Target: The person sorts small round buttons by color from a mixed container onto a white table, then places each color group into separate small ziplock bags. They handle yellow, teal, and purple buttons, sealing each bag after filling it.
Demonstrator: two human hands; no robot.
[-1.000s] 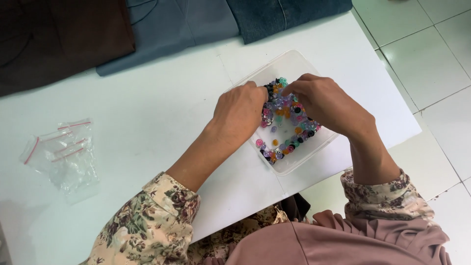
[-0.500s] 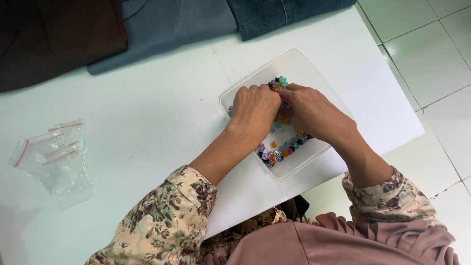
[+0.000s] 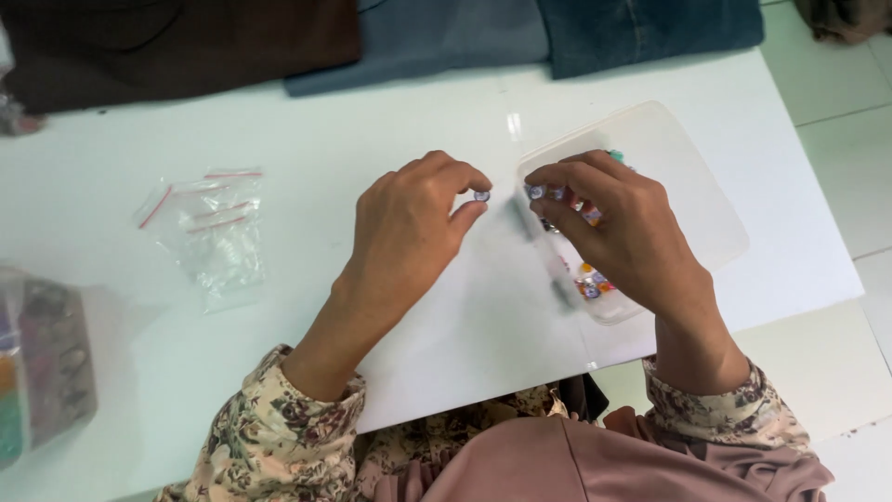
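Since the earlier frame the person's hands have lifted out of the bead tray and moved apart, the left one now off to the tray's left over the bare table.

At the far left edge of the white table [image 3: 390, 112] sits a clear box [image 3: 42, 363] with coloured contents, blurred. Right of it lies a small heap of clear zip bags [image 3: 209, 232] with red seal strips, well apart from both hands.

The left hand [image 3: 409, 228] hovers above the table near its middle, thumb and forefinger pinched narrow on a single small bluish bead [image 3: 481, 196].

Just beside it, the right hand [image 3: 618, 232] is curled over the shallow clear plastic tray [image 3: 688, 177], fingertips closed on another small bluish bead [image 3: 536, 191] at the tray's left rim. Many-coloured beads [image 3: 591, 281] lie in the tray, mostly hidden under this hand. Along the table's far edge lie folded brown, grey-blue and dark blue cloths [image 3: 418, 37].
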